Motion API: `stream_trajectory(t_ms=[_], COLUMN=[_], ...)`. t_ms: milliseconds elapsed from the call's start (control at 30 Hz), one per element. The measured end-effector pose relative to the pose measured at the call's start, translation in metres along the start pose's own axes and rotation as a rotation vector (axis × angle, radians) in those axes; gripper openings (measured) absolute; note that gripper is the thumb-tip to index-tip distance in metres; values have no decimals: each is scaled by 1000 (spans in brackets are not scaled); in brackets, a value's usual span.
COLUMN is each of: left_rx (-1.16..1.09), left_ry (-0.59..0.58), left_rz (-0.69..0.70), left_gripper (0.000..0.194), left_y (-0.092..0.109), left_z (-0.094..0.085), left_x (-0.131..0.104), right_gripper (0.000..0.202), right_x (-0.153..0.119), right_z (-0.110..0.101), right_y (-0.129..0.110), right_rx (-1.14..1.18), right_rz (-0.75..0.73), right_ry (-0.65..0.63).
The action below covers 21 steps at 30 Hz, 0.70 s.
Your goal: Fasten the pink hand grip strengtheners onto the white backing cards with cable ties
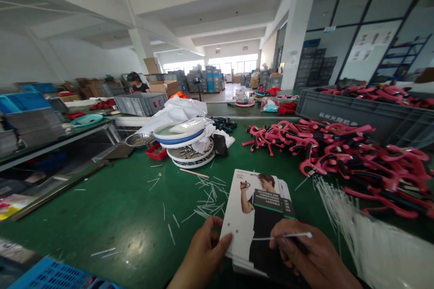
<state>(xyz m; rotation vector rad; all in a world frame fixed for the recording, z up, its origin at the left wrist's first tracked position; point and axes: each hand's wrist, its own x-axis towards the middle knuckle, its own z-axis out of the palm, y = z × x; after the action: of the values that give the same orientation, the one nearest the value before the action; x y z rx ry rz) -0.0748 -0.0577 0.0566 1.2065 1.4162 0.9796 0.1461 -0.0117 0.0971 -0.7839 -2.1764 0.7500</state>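
Observation:
My left hand [209, 246] pinches the left edge of a printed packaging card [242, 221], thumb on its face near two small punched holes. More cards lie in a stack beneath it, their edges showing at the right and bottom. In my right hand [301, 250] a thin white zip tie [264, 238] is gripped between thumb and fingers, its square head pointing right and its tail reaching left across the card. Right of that hand, a bundle of white zip ties [339, 216] spills from a clear plastic bag [396, 253].
Pink and black hand grips [325, 144] are heaped at the right, before a grey crate [339, 110] of more. Cut tie ends [210, 196] litter the green table [135, 207]. Stacked round trays [190, 156] and a red box [156, 151] stand behind; a blue basket [57, 275] is front left.

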Motion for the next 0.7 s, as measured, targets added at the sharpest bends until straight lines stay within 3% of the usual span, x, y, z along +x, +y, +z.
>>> stream_trajectory(t_ms=[100,267,600,700], left_rx=[-64,47,-563,-773], left_ry=[-26,132,-115,-220], left_rz=[20,153,-55,-106], left_gripper=[26,22,30,33], left_y=[2,13,21,25], left_z=[-2,-7,-4,-1], left_x=[-1,-7,-14,-16], right_gripper=[18,18,15,15], right_x=[2,2,13,15], right_z=[3,5,0,5], right_y=[1,1,-5,-1], right_rx=[5,-10,-45,-49], right_rz=[17,-6,-198,-261], right_ry=[20,15,9,-56])
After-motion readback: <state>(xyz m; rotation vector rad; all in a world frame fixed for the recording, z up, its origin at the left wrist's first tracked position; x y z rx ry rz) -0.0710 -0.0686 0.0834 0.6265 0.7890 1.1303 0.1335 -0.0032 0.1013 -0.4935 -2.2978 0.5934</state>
